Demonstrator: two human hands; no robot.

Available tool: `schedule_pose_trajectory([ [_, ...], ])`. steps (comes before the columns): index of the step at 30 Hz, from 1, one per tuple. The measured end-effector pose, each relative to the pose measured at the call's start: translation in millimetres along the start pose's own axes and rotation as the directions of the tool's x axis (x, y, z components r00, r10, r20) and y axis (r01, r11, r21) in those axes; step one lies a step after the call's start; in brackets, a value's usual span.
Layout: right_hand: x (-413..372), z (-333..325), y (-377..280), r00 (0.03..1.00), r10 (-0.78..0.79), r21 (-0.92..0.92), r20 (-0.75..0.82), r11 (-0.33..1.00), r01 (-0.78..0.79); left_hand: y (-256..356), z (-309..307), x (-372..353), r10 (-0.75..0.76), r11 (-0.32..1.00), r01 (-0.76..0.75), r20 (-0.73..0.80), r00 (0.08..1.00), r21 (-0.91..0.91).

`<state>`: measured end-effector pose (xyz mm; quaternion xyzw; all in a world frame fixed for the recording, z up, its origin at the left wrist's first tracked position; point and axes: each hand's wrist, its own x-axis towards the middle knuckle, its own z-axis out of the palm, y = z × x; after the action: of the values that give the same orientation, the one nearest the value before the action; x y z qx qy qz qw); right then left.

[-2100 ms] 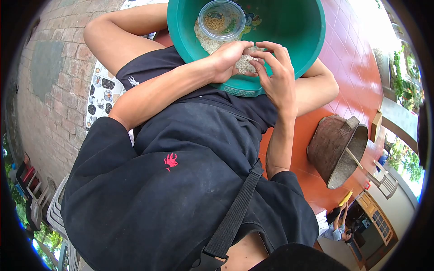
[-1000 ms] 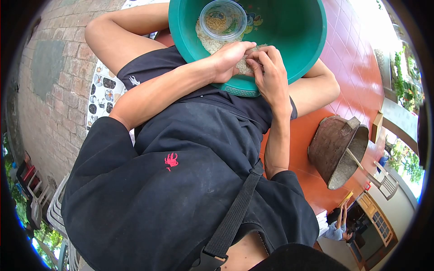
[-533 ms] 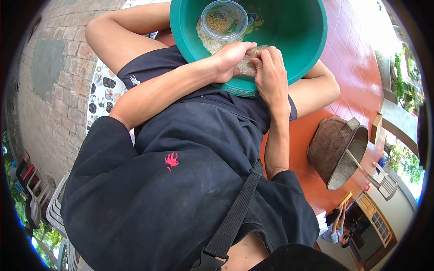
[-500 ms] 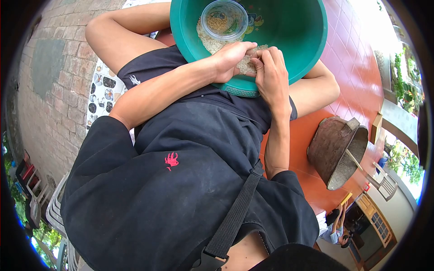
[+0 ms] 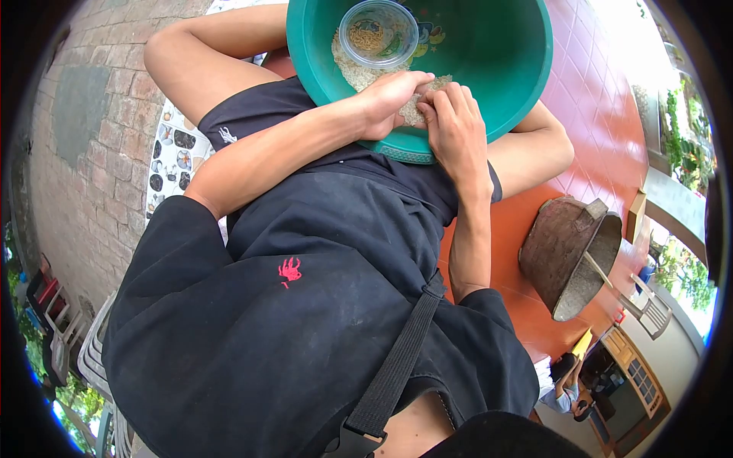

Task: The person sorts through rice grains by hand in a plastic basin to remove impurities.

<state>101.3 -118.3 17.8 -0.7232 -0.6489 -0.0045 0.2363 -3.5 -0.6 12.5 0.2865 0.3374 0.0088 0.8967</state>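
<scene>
A green plastic basin (image 5: pixel 519 84) rests on my lap with whitish rice grains (image 5: pixel 347 67) along its near left side. Inside it a clear plastic cup (image 5: pixel 412 34) holds some yellow-brown unhusked grains. My left hand (image 5: pixel 382 103) is cupped palm up over the basin's near rim, with rice (image 5: pixel 413 114) lying in its palm. Over that palm, the fingers of my right hand (image 5: pixel 456 126) are curled with thumb and fingertips close together. What they pinch, if anything, is hidden.
To the right, a worn brown tub (image 5: pixel 561 237) with a stick in it stands on the red tiled floor (image 5: pixel 489 252). Another person (image 5: pixel 566 393) holds something yellow farther off. Stacked chairs (image 5: pixel 95 351) stand at left, beside a brick pavement (image 5: pixel 114 172).
My right hand has shifted slightly left and turned over the rice in my left palm. My left hand stays in place. The other person's yellow object shows larger.
</scene>
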Motion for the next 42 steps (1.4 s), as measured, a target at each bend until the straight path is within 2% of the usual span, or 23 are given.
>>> schedule_pose_trajectory([
  [2,1,0,0,0.997,-0.026,-0.107,0.072,0.994,0.034,-3,-8,7,-0.031,1.0,0.031,0.103,0.994,0.004],
  [6,1,1,0,0.997,-0.023,-0.092,0.078,0.995,0.03,-2,-6,6,-0.034,0.999,0.031,0.097,0.995,0.033],
  [8,-2,5,5,0.996,0.093,0.137,-0.006,0.986,-0.091,1,3,-2,0.003,1.0,-0.003,-0.02,1.0,0.028],
  [9,0,1,1,0.996,0.091,0.139,-0.005,0.986,-0.089,2,3,-2,0.004,1.0,-0.003,-0.022,1.0,0.027],
  [11,1,-8,-7,0.959,0.279,0.465,0.049,0.844,-0.269,2,4,-2,-0.019,0.999,0.018,-0.023,1.0,-0.046],
  [12,1,-9,-5,0.959,0.281,0.464,0.048,0.844,-0.271,1,2,-1,-0.021,0.999,0.02,-0.021,1.0,-0.044],
  [14,3,-8,1,0.94,0.331,0.489,0.081,0.809,-0.327,-1,-5,3,-0.008,1.0,0.009,0.109,0.994,-0.009],
  [16,10,-12,-4,0.939,0.334,0.499,0.084,0.801,-0.33,1,-1,0,-0.013,1.0,0.013,0.073,0.997,-0.007],
  [18,16,-16,-14,0.913,0.394,0.584,0.101,0.72,-0.375,1,-2,0,-0.017,1.0,0.017,0.036,0.999,-0.005],
  [19,18,-15,-15,0.913,0.396,0.582,0.101,0.72,-0.377,-1,-4,3,0.002,1.0,-0.002,0.047,0.999,-0.004],
  [21,27,-12,-15,0.967,0.244,0.465,-0.069,0.866,-0.185,-1,-3,3,0.023,1.0,-0.023,0.059,0.998,-0.003],
  [22,32,-12,-18,0.967,0.244,0.465,-0.068,0.866,-0.186,1,-2,0,0.022,1.0,-0.022,0.042,0.999,0.008],
  [25,51,-16,-28,0.948,0.132,0.427,-0.289,0.904,0.004,3,3,-4,0.033,0.999,-0.033,0.019,0.999,0.014],
  [26,59,-18,-30,0.948,0.136,0.428,-0.289,0.904,0.001,3,4,-4,0.049,0.999,-0.05,0.007,0.999,0.007],
  [28,72,-21,-32,0.952,0.049,0.447,-0.303,0.889,0.097,4,3,-5,0.045,0.999,-0.045,0.029,0.999,0.004],
  [33,59,-20,-13,0.954,0.016,0.398,-0.299,0.911,0.109,3,-1,0,-0.011,1.0,0.012,0.044,0.999,-0.016],
  [35,40,-22,-12,0.977,0.093,0.379,-0.192,0.925,-0.013,2,-2,2,0.022,1.0,-0.021,0.045,0.999,-0.023],
  [36,32,-21,-13,0.977,0.093,0.38,-0.194,0.925,-0.013,1,-2,3,0.023,1.0,-0.022,0.043,0.999,-0.021],
  [38,16,-17,-12,0.992,0.06,0.27,-0.115,0.963,-0.027,0,-2,4,0.024,0.999,-0.023,0.045,0.999,-0.026],
  [39,10,-14,-12,0.995,0.088,0.296,-0.045,0.953,-0.071,3,-1,1,-0.003,0.999,0.006,0.066,0.998,-0.042],
  [42,-4,-15,-12,1.0,0.031,0.254,-0.002,0.967,-0.03,-2,-7,9,0.019,1.0,-0.019,0.026,0.999,-0.024],
])
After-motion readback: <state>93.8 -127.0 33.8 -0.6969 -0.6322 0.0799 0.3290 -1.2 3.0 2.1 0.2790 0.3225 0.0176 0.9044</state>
